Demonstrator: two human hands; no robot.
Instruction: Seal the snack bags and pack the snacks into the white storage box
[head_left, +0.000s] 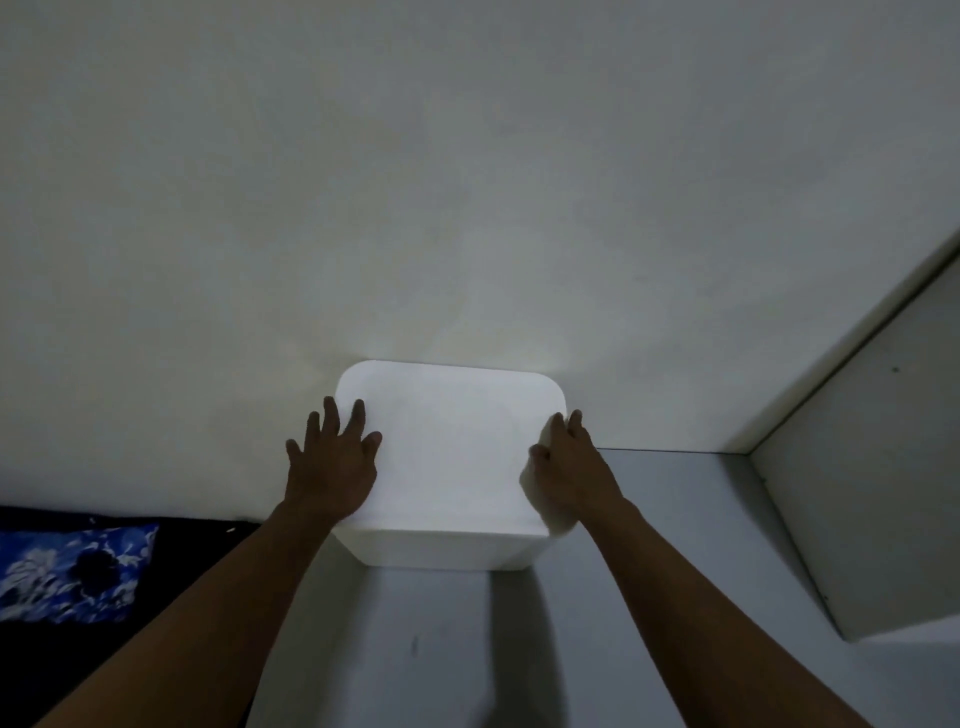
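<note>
The white storage box (452, 457) stands with its lid on, on a grey surface against a pale wall. My left hand (332, 462) lies flat on the lid's left side, fingers spread. At the box's right edge, my right hand (569, 467) curls its fingers over the lid's rim and side. No snack bags are in view; the lid hides the inside of the box.
The grey surface (649, 519) runs toward me and to the right. A grey panel (857, 467) rises at the right. At the lower left lies a blue and white patterned cloth (67, 571) on a dark area.
</note>
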